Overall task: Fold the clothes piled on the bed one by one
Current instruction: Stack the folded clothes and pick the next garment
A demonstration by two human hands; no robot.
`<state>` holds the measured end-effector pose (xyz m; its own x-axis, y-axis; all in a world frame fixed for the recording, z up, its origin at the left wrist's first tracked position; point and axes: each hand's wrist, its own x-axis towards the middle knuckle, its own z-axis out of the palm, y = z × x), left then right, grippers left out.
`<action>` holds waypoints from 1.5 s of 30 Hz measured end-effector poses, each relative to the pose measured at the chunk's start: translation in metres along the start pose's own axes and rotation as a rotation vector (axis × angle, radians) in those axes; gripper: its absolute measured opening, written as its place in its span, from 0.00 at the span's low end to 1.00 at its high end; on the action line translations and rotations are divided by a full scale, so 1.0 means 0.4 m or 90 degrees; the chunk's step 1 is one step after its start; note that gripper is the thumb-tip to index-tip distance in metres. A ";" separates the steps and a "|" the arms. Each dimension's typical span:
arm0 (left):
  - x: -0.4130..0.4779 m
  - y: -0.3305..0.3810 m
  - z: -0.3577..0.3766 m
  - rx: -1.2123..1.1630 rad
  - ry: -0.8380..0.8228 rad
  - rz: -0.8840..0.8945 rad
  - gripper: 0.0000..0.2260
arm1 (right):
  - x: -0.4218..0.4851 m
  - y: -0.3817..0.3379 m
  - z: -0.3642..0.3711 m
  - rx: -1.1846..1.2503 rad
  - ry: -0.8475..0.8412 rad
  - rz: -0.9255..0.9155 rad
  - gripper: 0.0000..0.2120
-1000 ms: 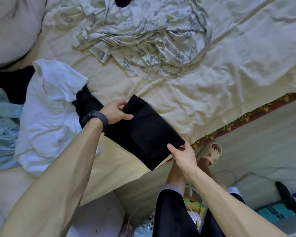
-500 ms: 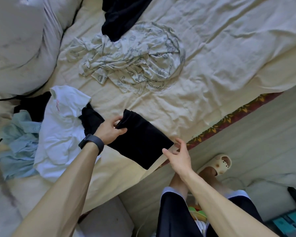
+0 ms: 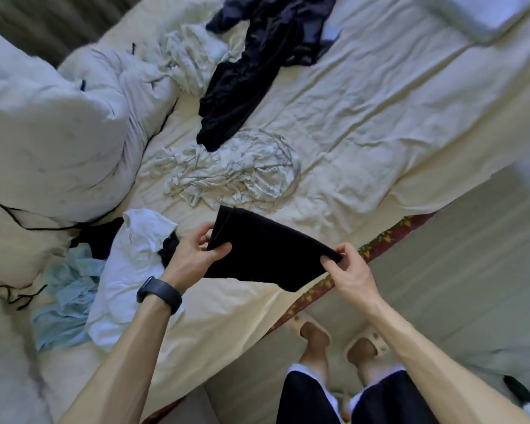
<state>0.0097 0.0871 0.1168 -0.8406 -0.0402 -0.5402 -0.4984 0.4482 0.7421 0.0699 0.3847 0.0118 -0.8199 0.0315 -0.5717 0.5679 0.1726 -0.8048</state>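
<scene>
Folded black garment [image 3: 266, 255] is held just over the bed [image 3: 380, 117] edge, left grip [image 3: 193, 255] pinching one end, right grip [image 3: 349, 270] the other. White shirt [image 3: 129, 270] sits just left, printed cream piece [image 3: 233, 175] and navy garment [image 3: 257, 62] further up the bed.

Soft, even daylight fills my view, brightest on the cream sheet [image 3: 364, 123] toward the far right, where wrinkles throw only faint grey shadows. The black cloth [image 3: 266, 258] before me reads as a flat dark patch with hardly any fold detail. The floor [image 3: 471, 286] at the near right is dimmer. The wide lens bends the bed edge [image 3: 389, 237], and the corners smear, most at the near left.
</scene>
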 end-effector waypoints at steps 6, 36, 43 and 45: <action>-0.090 0.473 0.085 -0.185 -0.064 0.205 0.21 | -0.165 -0.437 -0.450 0.119 0.125 -0.259 0.08; 0.630 1.179 0.737 -0.170 -0.270 -0.074 0.22 | 0.378 -0.550 -1.141 0.270 0.328 -0.029 0.08; 0.906 1.313 0.799 -0.098 -0.218 -0.099 0.18 | 0.668 -0.579 -1.181 0.302 0.330 0.046 0.09; 1.007 1.350 0.821 -0.066 -0.203 -0.096 0.18 | 0.766 -0.584 -1.192 0.313 0.333 0.063 0.08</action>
<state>-0.5283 0.6063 0.1697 -0.6561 0.1882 -0.7308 -0.6442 0.3647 0.6723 -0.3489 0.8234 0.1008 -0.6208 0.5118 -0.5938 0.5077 -0.3148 -0.8020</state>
